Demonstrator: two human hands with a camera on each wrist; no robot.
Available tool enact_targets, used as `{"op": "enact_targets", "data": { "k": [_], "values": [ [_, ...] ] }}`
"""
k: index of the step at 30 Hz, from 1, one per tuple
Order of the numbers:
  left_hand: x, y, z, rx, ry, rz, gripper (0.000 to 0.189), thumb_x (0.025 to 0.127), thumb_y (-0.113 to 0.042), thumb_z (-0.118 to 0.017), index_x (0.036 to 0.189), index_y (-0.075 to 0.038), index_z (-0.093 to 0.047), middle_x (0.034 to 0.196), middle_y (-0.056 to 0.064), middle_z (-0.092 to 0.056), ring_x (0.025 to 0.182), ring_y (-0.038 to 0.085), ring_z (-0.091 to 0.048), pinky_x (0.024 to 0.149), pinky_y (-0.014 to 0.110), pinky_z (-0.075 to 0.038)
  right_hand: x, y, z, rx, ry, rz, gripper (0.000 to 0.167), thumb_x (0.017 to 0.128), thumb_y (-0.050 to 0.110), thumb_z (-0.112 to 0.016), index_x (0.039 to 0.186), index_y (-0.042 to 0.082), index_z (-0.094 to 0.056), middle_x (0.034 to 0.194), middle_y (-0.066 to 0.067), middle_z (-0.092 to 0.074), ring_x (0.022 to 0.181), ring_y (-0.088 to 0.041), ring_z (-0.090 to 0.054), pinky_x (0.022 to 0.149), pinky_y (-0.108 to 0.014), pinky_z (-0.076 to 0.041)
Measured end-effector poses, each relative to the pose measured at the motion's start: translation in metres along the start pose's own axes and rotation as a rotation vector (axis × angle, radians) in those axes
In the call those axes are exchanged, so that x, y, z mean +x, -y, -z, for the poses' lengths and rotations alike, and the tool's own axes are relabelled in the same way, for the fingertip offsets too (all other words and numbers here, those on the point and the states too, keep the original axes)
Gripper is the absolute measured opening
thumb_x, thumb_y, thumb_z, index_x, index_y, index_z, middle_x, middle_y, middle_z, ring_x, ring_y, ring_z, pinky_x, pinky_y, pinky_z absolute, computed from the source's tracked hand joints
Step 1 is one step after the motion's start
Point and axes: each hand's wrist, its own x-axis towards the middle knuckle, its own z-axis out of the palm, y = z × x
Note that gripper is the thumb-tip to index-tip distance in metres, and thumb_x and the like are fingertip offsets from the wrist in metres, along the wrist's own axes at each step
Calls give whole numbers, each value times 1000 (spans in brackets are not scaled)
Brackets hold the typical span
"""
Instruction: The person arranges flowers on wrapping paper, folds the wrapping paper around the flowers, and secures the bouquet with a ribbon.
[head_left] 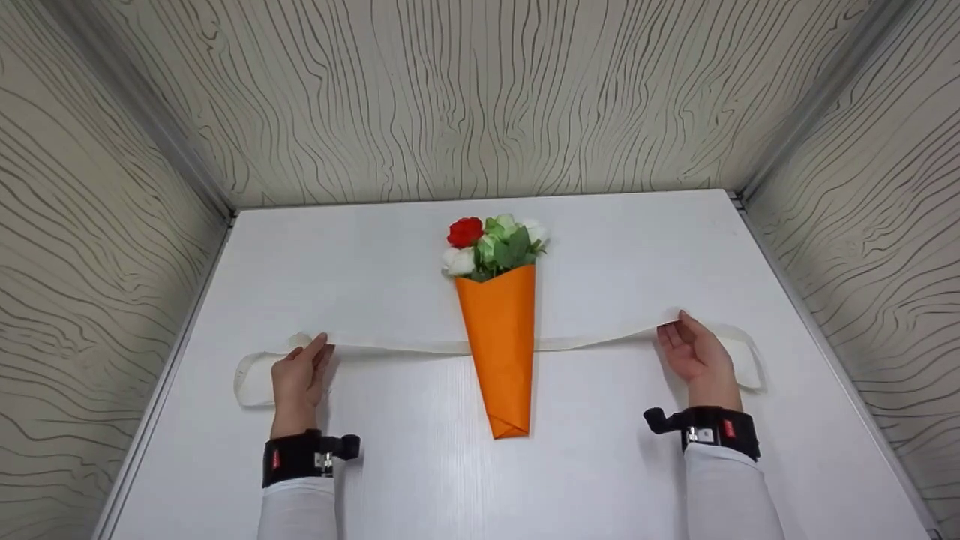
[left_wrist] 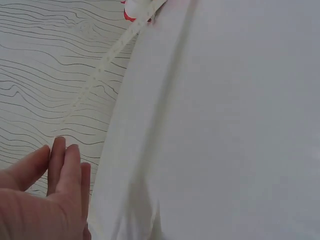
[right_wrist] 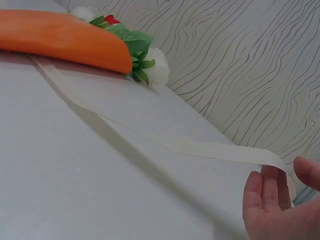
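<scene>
A bouquet lies on the white table, its orange wrapping paper (head_left: 501, 352) narrowing toward the near side. Red, white and green flowers (head_left: 504, 251) stick out of the far end. Beneath the wrapping runs a long cream ribbon (head_left: 405, 348), coming out on both sides. My left hand (head_left: 295, 386) pinches the ribbon left of the bouquet between thumb and fingertips. On the other side, my right hand (head_left: 703, 360) pinches it too, and the right wrist view shows the ribbon (right_wrist: 215, 150) raised off the table near the fingers (right_wrist: 270, 187). The stretch under the wrapping is hidden.
Loose ribbon tails loop down onto the white table (head_left: 600, 450) beyond each hand. Wood-grain patterned walls (head_left: 480, 97) enclose the table at the back and both sides. Black camera straps (head_left: 289, 459) circle both wrists.
</scene>
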Motion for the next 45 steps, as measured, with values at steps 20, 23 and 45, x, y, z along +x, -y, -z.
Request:
{"op": "enact_targets", "data": {
  "k": [20,23,45],
  "values": [
    [6,0,2,-453,207,145,19,81,3,-59,99,1,-52,91,10,-59,92,17,-57,91,25,-38,-1,6,-11,9,173,144,4,83,9,-60,87,9,-62,82,-5,-60,82,-20,-54,86,-30,-40],
    [6,-1,3,-529,237,165,23,84,-4,-59,104,0,-51,100,14,-59,103,20,-54,94,29,-36,-1,8,-12,0,177,159,5,83,10,-61,88,9,-62,82,-5,-59,82,-20,-53,85,-31,-41],
    [-12,-9,-17,-194,74,-271,33,90,-19,-52,110,6,-49,105,17,-55,98,28,-57,81,36,-47,-7,9,-24,-4,200,288,15,82,9,-62,97,8,-61,92,-5,-57,88,-20,-52,83,-32,-42]
  ]
}}
